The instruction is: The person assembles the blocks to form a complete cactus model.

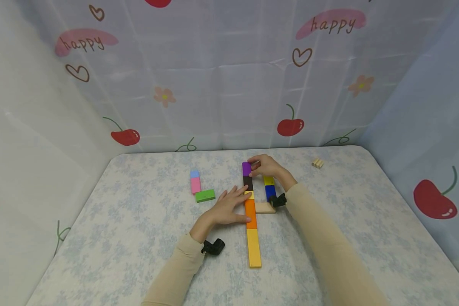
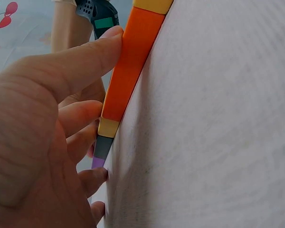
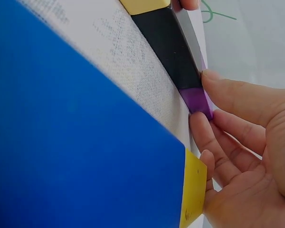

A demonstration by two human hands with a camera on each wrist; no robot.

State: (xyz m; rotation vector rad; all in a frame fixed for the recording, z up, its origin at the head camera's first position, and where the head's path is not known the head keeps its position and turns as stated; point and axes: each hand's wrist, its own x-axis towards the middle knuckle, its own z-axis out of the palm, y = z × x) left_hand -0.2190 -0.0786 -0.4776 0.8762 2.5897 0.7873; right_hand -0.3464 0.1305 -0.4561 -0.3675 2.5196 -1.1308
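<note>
Coloured blocks lie end to end in a straight row: purple (image 1: pixel 246 168), black (image 1: pixel 248 183), short yellow (image 1: pixel 251 195), orange (image 1: pixel 251 213) and long yellow (image 1: pixel 254 248). My left hand (image 1: pixel 225 209) spreads along the row's left side, its thumb touching the orange block and its fingertips near the short yellow and black ones. At the far end, my right hand (image 1: pixel 267 165) pinches the purple block, with the thumb near its joint with the black block in the right wrist view. Beside that hand lie a blue block (image 3: pixel 85 137) and a yellow block (image 3: pixel 194 187).
A plain wooden block (image 1: pixel 265 208) lies crosswise against the row's right side. To the left are light blue (image 1: pixel 194 174), pink (image 1: pixel 196 185) and green (image 1: pixel 205 196) blocks. Small wooden pieces (image 1: pixel 318 163) sit at the back right. A printed curtain (image 1: pixel 222 85) hangs behind the table.
</note>
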